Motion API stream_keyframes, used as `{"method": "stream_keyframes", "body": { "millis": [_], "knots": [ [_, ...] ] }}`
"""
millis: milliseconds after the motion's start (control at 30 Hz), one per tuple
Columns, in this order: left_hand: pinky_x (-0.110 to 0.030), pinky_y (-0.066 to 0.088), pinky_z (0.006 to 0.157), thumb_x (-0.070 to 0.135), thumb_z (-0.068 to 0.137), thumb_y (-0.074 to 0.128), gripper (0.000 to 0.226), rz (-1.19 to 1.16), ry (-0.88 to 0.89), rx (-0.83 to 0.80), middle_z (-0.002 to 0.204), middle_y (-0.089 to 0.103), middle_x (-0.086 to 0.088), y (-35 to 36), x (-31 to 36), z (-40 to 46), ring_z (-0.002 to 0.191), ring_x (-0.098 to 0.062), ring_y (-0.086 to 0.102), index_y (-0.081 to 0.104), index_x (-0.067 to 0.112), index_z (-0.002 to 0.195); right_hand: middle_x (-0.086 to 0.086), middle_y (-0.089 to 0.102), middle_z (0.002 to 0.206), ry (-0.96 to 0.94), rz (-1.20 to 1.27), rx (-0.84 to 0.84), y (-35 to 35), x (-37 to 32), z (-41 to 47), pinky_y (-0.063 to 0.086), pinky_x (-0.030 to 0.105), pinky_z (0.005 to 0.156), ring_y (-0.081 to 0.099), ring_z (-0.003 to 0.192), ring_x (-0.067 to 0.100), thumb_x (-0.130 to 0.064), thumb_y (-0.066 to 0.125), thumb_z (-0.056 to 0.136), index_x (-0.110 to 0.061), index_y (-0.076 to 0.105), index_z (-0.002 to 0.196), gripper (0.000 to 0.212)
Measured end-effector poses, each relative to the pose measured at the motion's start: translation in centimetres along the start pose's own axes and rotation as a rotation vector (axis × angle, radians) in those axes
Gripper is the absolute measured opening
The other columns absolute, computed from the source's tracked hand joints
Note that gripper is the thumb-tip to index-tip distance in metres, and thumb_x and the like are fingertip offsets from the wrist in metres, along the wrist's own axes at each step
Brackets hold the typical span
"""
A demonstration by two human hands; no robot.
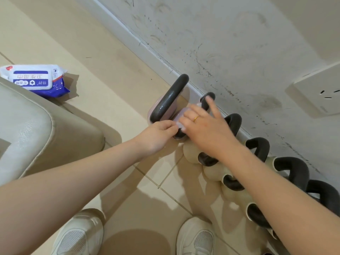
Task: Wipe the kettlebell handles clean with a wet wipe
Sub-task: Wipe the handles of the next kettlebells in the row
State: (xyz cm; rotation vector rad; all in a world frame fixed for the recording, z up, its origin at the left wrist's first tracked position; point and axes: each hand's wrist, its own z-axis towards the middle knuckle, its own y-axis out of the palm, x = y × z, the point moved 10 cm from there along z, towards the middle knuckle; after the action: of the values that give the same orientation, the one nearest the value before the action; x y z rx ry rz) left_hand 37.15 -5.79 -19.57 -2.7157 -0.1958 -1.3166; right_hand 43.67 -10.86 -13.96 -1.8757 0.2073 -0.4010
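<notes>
reaching down to a row of kettlebells along the wall (239,43), a person works a wet wipe (181,126) against the black handle (204,105) of the second kettlebell, a pink one. the left hand (156,135) pinches one end of the wipe between thumb and fingertips; the right hand (204,124), a gold ring on it, lies over the handle with fingers loosely spread, forefinger stretched along the bar. a pack of wipes (35,80) lies well apart on the tiled floor (110,70), beside a cream cushion (36,126).
</notes>
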Motion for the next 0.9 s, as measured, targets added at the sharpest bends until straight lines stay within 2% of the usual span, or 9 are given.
{"method": "stream_keyframes", "body": {
  "millis": [100, 167, 233, 300, 433, 600, 700, 767, 900],
  "knots": [
    [-0.025, 0.041, 0.085, 0.022, 0.093, 0.050, 0.028, 0.113, 0.015, 0.015, 0.109, 0.064, -0.004, 0.0, 0.6, 0.3, 0.097, -0.015, 0.056, 0.058, 0.015, 0.119, -0.003, 0.039, 0.146, 0.201, 0.156, 0.006, 0.2, 5.4, 0.5, -0.012, 0.045, 0.113, 0.023, 0.141, 0.015, -0.024, 0.028, 0.100, -0.022, 0.042, 0.133, 0.036],
    [-0.027, 0.041, 0.095, 0.023, 0.090, 0.054, 0.035, 0.153, 0.027, 0.032, 0.115, 0.062, -0.003, 0.0, 1.2, 0.4, 0.106, -0.017, 0.056, 0.053, 0.015, 0.124, -0.002, 0.033, 0.150, 0.263, 0.279, 0.018, 0.5, 6.8, 0.3, -0.002, 0.041, 0.115, 0.020, 0.142, 0.018, -0.028, 0.030, 0.100, -0.020, 0.039, 0.137, 0.039],
    [-0.029, 0.042, 0.091, 0.022, 0.088, 0.058, 0.031, 0.144, 0.056, 0.028, 0.106, 0.065, -0.006, 0.2, 2.1, 0.6, 0.098, -0.017, 0.058, 0.057, 0.012, 0.118, 0.005, 0.039, 0.147, 0.116, 0.297, -0.003, 0.6, 4.7, 0.3, 0.011, 0.041, 0.115, 0.024, 0.141, 0.028, -0.034, 0.027, 0.096, -0.015, 0.044, 0.134, 0.046],
    [-0.031, 0.045, 0.081, 0.023, 0.086, 0.062, 0.026, 0.159, 0.101, 0.044, 0.087, 0.062, -0.005, 0.4, 3.3, 0.9, 0.082, -0.016, 0.055, 0.060, 0.008, 0.107, 0.002, 0.039, 0.147, -0.068, 0.254, -0.051, 0.8, 2.4, 0.0, 0.011, 0.039, 0.115, 0.021, 0.142, 0.026, -0.045, 0.015, 0.089, -0.019, 0.042, 0.137, 0.061],
    [-0.028, 0.041, 0.072, 0.030, 0.082, 0.066, 0.037, 0.350, 0.109, 0.107, 0.086, 0.055, -0.001, 0.6, 5.1, 2.3, 0.080, -0.017, 0.051, 0.054, 0.008, 0.109, -0.006, 0.025, 0.154, 0.149, 0.452, -0.043, 0.8, 5.7, 0.1, 0.000, 0.033, 0.115, 0.006, 0.145, 0.014, -0.046, 0.008, 0.090, -0.025, 0.031, 0.144, 0.062],
    [-0.027, 0.036, 0.063, 0.027, 0.084, 0.059, 0.020, 0.501, 0.131, 0.085, 0.070, 0.052, 0.000, 0.8, 6.5, 3.7, 0.081, -0.028, 0.059, 0.051, 0.009, 0.088, -0.002, 0.046, 0.141, 0.111, 0.562, 0.024, -0.3, 3.5, 0.5, 0.009, 0.033, 0.115, 0.014, 0.144, 0.020, -0.027, 0.027, 0.100, -0.018, 0.051, 0.131, 0.040],
    [-0.030, 0.033, 0.060, 0.034, 0.085, 0.061, 0.037, 0.634, 0.118, 0.051, 0.059, 0.043, -0.001, 1.2, 6.7, 3.7, 0.067, -0.025, 0.050, 0.043, 0.011, 0.063, -0.001, 0.051, 0.137, 0.214, 0.606, 0.084, -0.1, 5.7, 0.9, 0.015, 0.033, 0.113, 0.022, 0.141, 0.020, -0.021, 0.032, 0.098, -0.015, 0.056, 0.123, 0.036],
    [-0.031, 0.033, 0.057, 0.034, 0.085, 0.061, 0.041, 0.703, 0.107, 0.019, 0.058, 0.043, -0.002, 1.5, 6.8, 3.7, 0.065, -0.024, 0.048, 0.040, 0.012, 0.059, 0.004, 0.050, 0.138, 0.328, 0.665, 0.120, 0.0, 6.4, 1.1, 0.013, 0.030, 0.114, 0.022, 0.141, 0.021, -0.016, 0.035, 0.098, -0.011, 0.059, 0.120, 0.032],
    [-0.030, 0.035, 0.054, 0.027, 0.086, 0.059, 0.034, 0.736, 0.106, -0.010, 0.065, 0.050, -0.007, 1.1, 6.6, 3.4, 0.070, -0.025, 0.050, 0.042, 0.011, 0.061, 0.007, 0.059, 0.123, 0.151, 0.369, 0.045, -0.1, 3.0, 2.3, 0.005, 0.031, 0.113, 0.029, 0.137, 0.020, -0.026, 0.026, 0.099, -0.010, 0.062, 0.108, 0.041]
  ]
}}
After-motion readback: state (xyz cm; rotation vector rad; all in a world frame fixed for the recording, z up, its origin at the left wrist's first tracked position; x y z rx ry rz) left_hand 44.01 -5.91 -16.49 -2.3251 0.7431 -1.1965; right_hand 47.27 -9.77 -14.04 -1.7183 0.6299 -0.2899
